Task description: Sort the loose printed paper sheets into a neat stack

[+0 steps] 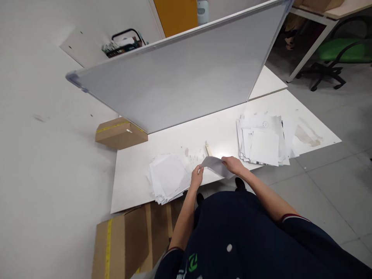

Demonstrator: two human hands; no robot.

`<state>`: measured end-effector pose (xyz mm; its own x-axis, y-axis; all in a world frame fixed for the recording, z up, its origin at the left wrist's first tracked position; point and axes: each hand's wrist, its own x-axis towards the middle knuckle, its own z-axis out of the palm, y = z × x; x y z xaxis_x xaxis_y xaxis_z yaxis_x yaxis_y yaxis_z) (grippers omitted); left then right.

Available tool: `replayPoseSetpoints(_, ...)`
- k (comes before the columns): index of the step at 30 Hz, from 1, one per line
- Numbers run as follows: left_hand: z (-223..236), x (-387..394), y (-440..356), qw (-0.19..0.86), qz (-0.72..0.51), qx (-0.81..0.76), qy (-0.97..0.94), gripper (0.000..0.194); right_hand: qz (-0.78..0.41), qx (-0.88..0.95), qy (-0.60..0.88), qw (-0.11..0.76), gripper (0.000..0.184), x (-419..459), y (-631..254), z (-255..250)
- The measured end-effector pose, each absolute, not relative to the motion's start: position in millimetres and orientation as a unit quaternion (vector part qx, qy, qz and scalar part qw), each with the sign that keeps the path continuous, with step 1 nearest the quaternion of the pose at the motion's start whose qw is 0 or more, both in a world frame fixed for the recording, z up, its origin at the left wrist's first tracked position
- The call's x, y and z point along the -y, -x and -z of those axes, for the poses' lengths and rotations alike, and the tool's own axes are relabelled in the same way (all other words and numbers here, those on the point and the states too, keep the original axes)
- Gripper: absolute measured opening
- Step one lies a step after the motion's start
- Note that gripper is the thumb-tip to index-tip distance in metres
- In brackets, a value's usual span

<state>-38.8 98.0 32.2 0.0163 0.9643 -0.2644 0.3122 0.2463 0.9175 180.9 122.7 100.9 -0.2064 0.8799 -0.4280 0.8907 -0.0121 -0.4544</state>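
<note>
Two hands hold one bent sheet point(215, 166) over the near edge of the table point(130, 174). The left hand point(197, 176) has thumb and fingers pinched on the paper's left edge; the right hand point(233, 165) has its fingers closed on the far right edge. On the table's left part lies a loose pile point(168, 176) of paper; on its right part lies a bigger stack point(264, 145), its edges uneven. A pale block point(208, 150) rests near the table's middle, just beyond the sheet. Along the table's back stands a whiteboard point(188, 77), with a box point(119, 133) at the table's far left corner.
</note>
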Motion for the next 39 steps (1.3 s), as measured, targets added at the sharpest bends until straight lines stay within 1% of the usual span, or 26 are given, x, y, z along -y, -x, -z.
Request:
replayPoseSetpoints(3, -32.1, -101.3, 36.0, 0.526, -0.349, -0.618, -0.468, 0.041, 0.407, -0.651, -0.639, -0.045, 0.022, -126.6, -201.5, -93.7)
replayPoseSetpoints(6, -27.1, -100.1, 30.3, 0.552, -0.349, -0.620, -0.435, 0.047, 0.490, -0.577, -0.650, -0.068, 0.027, -120.9, -221.4, -75.8)
replayPoseSetpoints(9, -20.6, -96.5, 25.6, 0.556, -0.315, -0.634, -0.435, 0.043, 0.555, -0.496, -0.665, -0.062, 0.025, -107.8, -235.5, -53.0)
replayPoseSetpoints(12, -17.1, -96.7, 22.4, 0.527, -0.278, -0.658, -0.461, 0.037, 0.597, -0.434, -0.672, -0.063, 0.026, -96.8, -241.8, -34.7)
replayPoseSetpoints(14, -17.1, -100.8, 19.8, 0.502, -0.260, -0.665, -0.488, 0.038, 0.614, -0.403, -0.675, -0.069, 0.028, -94.4, -242.7, -26.8)
replayPoseSetpoints(23, -16.8, -129.4, 1.6, 0.441, -0.193, -0.627, -0.613, 0.056, 0.635, -0.337, -0.687, -0.102, 0.026, -104.0, -235.6, -14.0)
replayPoseSetpoints(27, -13.2, -133.7, -2.4, 0.425, -0.161, -0.630, -0.630, 0.057, 0.631, -0.333, -0.689, -0.124, 0.029, -105.9, -232.3, -14.9)
replayPoseSetpoints(32, -10.6, -136.3, -4.1, 0.407, -0.132, -0.646, -0.633, 0.058, 0.619, -0.337, -0.696, -0.134, 0.028, -107.6, -227.3, -16.8)
replayPoseSetpoints(39, -18.4, -125.2, -2.7, 0.395, -0.141, -0.643, -0.641, 0.057, 0.567, -0.362, -0.728, -0.133, 0.025, -112.5, -241.3, -25.0)
